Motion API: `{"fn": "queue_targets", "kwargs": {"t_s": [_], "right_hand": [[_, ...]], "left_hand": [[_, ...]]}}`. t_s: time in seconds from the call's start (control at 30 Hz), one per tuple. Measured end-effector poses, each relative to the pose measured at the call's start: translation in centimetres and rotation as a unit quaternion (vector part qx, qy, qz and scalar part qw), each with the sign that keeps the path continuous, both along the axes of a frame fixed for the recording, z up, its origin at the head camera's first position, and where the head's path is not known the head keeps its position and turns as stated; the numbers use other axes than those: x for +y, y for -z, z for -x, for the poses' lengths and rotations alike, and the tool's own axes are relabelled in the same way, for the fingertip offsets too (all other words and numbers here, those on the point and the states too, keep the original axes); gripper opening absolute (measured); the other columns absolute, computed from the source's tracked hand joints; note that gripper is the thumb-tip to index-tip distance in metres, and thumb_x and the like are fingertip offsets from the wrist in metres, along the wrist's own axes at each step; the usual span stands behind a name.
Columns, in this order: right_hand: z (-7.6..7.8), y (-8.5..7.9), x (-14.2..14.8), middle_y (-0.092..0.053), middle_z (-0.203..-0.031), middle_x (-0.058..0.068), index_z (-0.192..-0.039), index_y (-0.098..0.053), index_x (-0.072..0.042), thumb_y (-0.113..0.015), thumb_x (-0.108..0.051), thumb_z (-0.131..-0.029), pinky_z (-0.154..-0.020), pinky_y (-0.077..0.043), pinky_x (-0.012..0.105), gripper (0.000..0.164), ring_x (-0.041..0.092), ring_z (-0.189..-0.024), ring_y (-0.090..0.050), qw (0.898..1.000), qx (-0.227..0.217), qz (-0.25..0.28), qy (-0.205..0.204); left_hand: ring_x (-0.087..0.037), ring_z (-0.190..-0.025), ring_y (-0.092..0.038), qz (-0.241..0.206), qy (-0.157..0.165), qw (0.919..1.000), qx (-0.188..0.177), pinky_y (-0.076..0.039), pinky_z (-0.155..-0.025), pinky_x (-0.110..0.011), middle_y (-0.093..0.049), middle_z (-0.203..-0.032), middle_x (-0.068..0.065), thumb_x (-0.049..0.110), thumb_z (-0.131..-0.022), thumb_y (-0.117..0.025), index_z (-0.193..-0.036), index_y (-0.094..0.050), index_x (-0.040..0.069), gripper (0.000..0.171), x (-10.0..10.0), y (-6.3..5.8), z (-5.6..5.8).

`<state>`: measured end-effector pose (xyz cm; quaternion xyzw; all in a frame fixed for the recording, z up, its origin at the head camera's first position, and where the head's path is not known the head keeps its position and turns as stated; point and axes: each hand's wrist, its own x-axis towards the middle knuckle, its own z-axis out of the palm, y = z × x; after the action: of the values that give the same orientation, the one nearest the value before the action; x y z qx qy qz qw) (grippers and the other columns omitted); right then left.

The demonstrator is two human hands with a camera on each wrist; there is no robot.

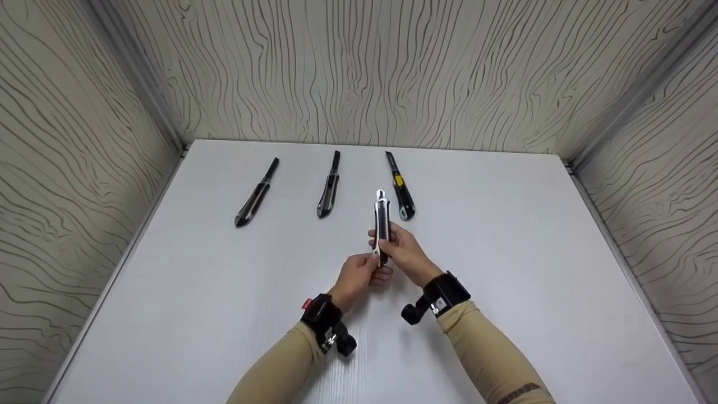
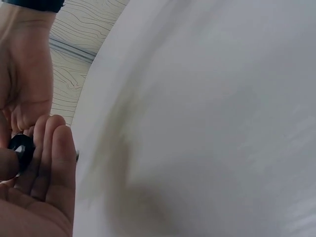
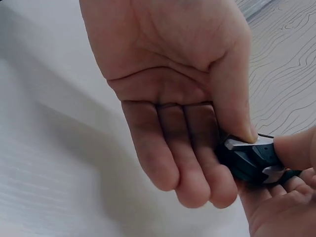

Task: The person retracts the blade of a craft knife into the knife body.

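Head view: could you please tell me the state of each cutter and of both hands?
Left cutter: on the table, blade extended.
Middle cutter: on the table, blade extended.
Black-and-yellow cutter: on the table, blade extended.
Held cutter: seemingly retracted, short silver tip showing.
Left hand: pinches the held cutter's near end.
Right hand: grips its body.

Two bare hands (image 1: 354, 279) (image 1: 410, 256) are counted, with three black-and-silver utility knives (image 1: 254, 200) (image 1: 329, 189) (image 1: 382, 217) at their ten, eleven and twelve o'clock, one black-and-yellow knife (image 1: 400, 187) towards one.
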<state>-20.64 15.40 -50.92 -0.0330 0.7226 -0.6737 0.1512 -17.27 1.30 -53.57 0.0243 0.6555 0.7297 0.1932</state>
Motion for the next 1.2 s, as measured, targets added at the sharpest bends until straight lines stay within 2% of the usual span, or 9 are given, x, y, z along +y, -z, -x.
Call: {"fn": "queue_targets", "kwargs": {"t_s": [0.17,0.27,0.4,0.57,0.67,0.8,0.97,1.2], "right_hand": [[-0.1,-0.1,0.0,-0.061,-0.129,0.023,-0.136,-0.047,0.004,-0.052,-0.002,-0.096,-0.099,-0.047,0.034,0.041,0.025,-0.113,-0.062,0.996,0.03,-0.082,0.006],[-0.2,-0.3,0.0,-0.065,-0.123,0.016,-0.136,-0.05,-0.003,-0.057,-0.007,-0.095,-0.091,-0.048,0.032,0.042,0.022,-0.105,-0.063,0.991,0.036,-0.125,0.023],[-0.2,-0.2,0.2,-0.066,-0.116,0.014,-0.137,-0.053,-0.008,-0.061,-0.011,-0.094,-0.081,-0.048,0.028,0.044,0.02,-0.098,-0.063,0.987,0.038,-0.153,0.038],[-0.2,-0.1,0.7,-0.069,-0.107,0.014,-0.132,-0.057,-0.007,-0.065,-0.011,-0.091,-0.075,-0.051,0.026,0.042,0.018,-0.091,-0.067,0.984,0.05,-0.164,0.042],[-0.3,-0.1,1.0,-0.068,-0.101,0.014,-0.132,-0.058,-0.005,-0.066,-0.009,-0.09,-0.07,-0.052,0.025,0.042,0.016,-0.083,-0.066,0.984,0.052,-0.165,0.043],[-0.5,0.0,1.5,-0.069,-0.102,0.016,-0.133,-0.056,-0.002,-0.065,-0.006,-0.09,-0.07,-0.054,0.024,0.043,0.013,-0.08,-0.066,0.986,0.043,-0.152,0.049],[-0.7,0.3,2.3,-0.07,-0.105,0.017,-0.132,-0.056,0.001,-0.064,-0.004,-0.091,-0.071,-0.055,0.023,0.043,0.013,-0.083,-0.066,0.987,0.03,-0.149,0.055],[-0.8,0.4,3.7,-0.069,-0.109,0.02,-0.132,-0.055,0.003,-0.063,-0.003,-0.091,-0.074,-0.055,0.026,0.042,0.017,-0.089,-0.067,0.986,0.014,-0.154,0.061]], "left_hand": [[-0.02,-0.082,-0.072,-0.007,0.003,1.0,-0.001,-0.058,-0.086,-0.043,-0.071,-0.1,-0.026,0.013,-0.105,-0.038,-0.115,-0.059,-0.015,0.036,-0.2,0.0,-0.2],[-0.023,-0.085,-0.072,-0.009,0.006,0.9999,-0.004,-0.057,-0.088,-0.044,-0.07,-0.103,-0.027,0.013,-0.105,-0.038,-0.115,-0.058,-0.015,0.036,-0.2,-0.1,-0.3],[-0.025,-0.087,-0.073,-0.008,0.012,0.9999,-0.006,-0.058,-0.088,-0.044,-0.069,-0.105,-0.029,0.013,-0.105,-0.037,-0.116,-0.057,-0.015,0.036,-0.1,0.0,-0.3],[-0.024,-0.085,-0.072,-0.011,0.017,0.9998,0.0,-0.059,-0.084,-0.043,-0.068,-0.105,-0.032,0.013,-0.105,-0.037,-0.117,-0.056,-0.016,0.037,0.0,0.2,-0.6],[-0.031,-0.085,-0.072,0.005,0.02,0.9997,0.014,-0.06,-0.08,-0.043,-0.069,-0.103,-0.032,0.015,-0.105,-0.038,-0.114,-0.059,-0.014,0.037,0.1,0.2,-0.7],[-0.037,-0.089,-0.072,0.034,0.023,0.9988,0.027,-0.06,-0.076,-0.041,-0.07,-0.099,-0.029,0.018,-0.104,-0.041,-0.112,-0.061,-0.012,0.037,0.7,0.3,-0.8],[-0.029,-0.08,-0.071,0.058,0.027,0.9976,0.028,-0.06,-0.071,-0.037,-0.071,-0.096,-0.027,0.018,-0.103,-0.044,-0.112,-0.063,-0.01,0.034,1.4,0.3,-0.8],[-0.02,-0.07,-0.063,0.063,0.047,0.9967,0.019,-0.058,-0.067,-0.037,-0.069,-0.096,-0.028,0.015,-0.102,-0.045,-0.108,-0.064,-0.01,0.032,2.5,0.2,-0.7]]}}
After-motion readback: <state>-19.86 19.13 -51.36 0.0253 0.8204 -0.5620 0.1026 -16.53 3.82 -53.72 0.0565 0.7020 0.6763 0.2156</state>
